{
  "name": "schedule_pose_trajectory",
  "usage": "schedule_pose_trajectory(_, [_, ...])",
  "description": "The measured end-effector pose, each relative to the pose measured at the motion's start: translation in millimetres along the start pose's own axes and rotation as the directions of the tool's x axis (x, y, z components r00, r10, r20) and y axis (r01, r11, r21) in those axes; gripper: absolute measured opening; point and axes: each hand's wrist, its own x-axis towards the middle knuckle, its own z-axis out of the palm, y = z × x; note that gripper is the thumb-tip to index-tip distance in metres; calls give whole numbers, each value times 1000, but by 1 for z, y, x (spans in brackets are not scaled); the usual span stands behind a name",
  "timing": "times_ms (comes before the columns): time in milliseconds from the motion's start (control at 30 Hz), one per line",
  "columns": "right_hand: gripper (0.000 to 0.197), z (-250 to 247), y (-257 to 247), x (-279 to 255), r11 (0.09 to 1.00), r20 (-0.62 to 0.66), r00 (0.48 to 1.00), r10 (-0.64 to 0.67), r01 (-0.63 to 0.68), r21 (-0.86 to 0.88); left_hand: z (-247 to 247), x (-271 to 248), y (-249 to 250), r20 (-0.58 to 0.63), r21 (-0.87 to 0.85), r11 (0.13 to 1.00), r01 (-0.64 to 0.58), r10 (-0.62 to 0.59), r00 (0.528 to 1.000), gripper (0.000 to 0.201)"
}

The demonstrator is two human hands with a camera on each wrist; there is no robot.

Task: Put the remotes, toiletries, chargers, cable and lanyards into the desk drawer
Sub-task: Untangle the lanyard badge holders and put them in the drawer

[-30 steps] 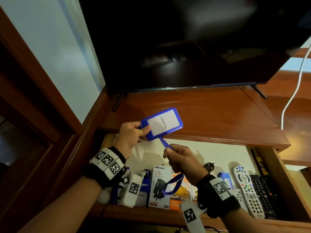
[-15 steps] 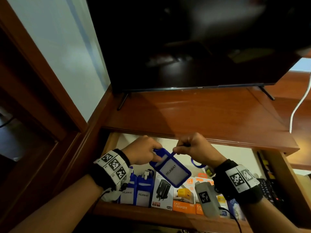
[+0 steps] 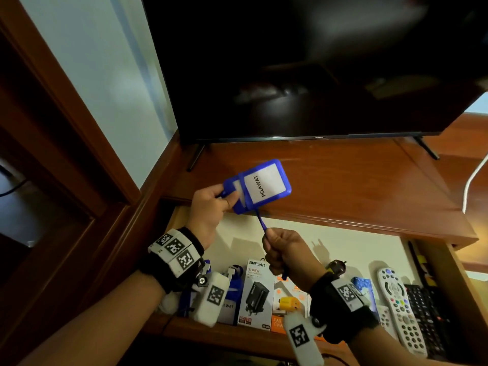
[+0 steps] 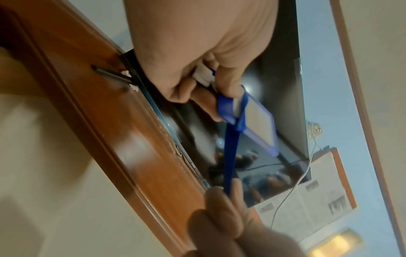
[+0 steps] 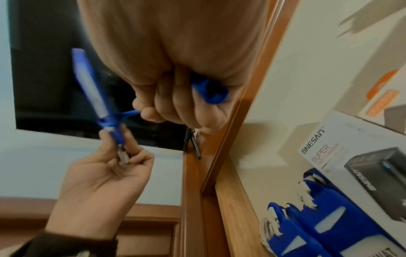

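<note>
A blue badge holder (image 3: 260, 185) marked PELAWAT is held above the front edge of the desk top, over the open drawer (image 3: 264, 336). My left hand (image 3: 211, 204) pinches its clip end (image 4: 205, 76). The blue lanyard strap (image 3: 262, 223) is wound across the holder and runs down taut into my right hand (image 3: 284, 250), whose fist is closed round it (image 5: 208, 92). In the drawer lie two more blue lanyards (image 5: 312, 227), charger boxes (image 3: 254, 294), a black plug (image 3: 336, 268), a blue packet (image 3: 363, 286) and remotes (image 3: 398, 307).
A black television (image 3: 303, 75) stands on the wooden desk top (image 3: 330, 186) just behind my hands. A white cable (image 3: 475, 178) hangs at the right. Dark wooden cabinet framing (image 3: 66, 154) rises at the left.
The badge holder has risen from down inside the drawer to above the desk edge. My right hand has dropped below it and pulled the strap taut.
</note>
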Motion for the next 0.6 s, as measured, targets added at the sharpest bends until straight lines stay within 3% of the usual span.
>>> schedule_pose_trajectory(67, [40, 5, -3, -4, 992, 6, 1000, 4, -3, -128, -3, 0, -4, -101, 192, 981, -39, 60, 993, 12])
schedule_pose_trajectory(133, [37, 9, -11, -9, 954, 12, 1000, -21, 24, -300, -8, -1, -9, -121, 408, 910, -80, 140, 983, 7])
schedule_pose_trajectory(200, [33, 8, -19, -11, 874, 44, 996, -73, 85, -478, -12, -6, -17, -16, 652, 749, -118, 170, 985, 9])
schedule_pose_trajectory(267, [31, 3, -23, -9, 763, 101, 989, -110, 149, -629, -13, -14, -22, 156, 819, 540, -194, 116, 981, 11])
schedule_pose_trajectory(333, [33, -4, -26, -6, 653, 150, 982, -112, 187, -734, -14, -20, -25, 314, 841, 460, -283, 12, 949, 11])
schedule_pose_trajectory(400, [35, -13, -24, 0, 609, 175, 982, -64, 177, -773, -17, -24, -26, 451, 829, 432, -356, -138, 882, 11])
schedule_pose_trajectory(500, [34, -19, -16, 2, 722, 217, 974, 71, 100, -685, -21, -26, -29, 578, 792, 421, -443, -283, 765, 14])
schedule_pose_trajectory(533, [32, -19, -11, 1, 789, 230, 969, 86, 75, -610, -23, -27, -29, 604, 763, 473, -441, -277, 747, 11])
schedule_pose_trajectory(600, [32, -19, -1, -3, 912, 226, 972, 57, 41, -408, -27, -30, -29, 611, 659, 685, -311, -246, 752, 13])
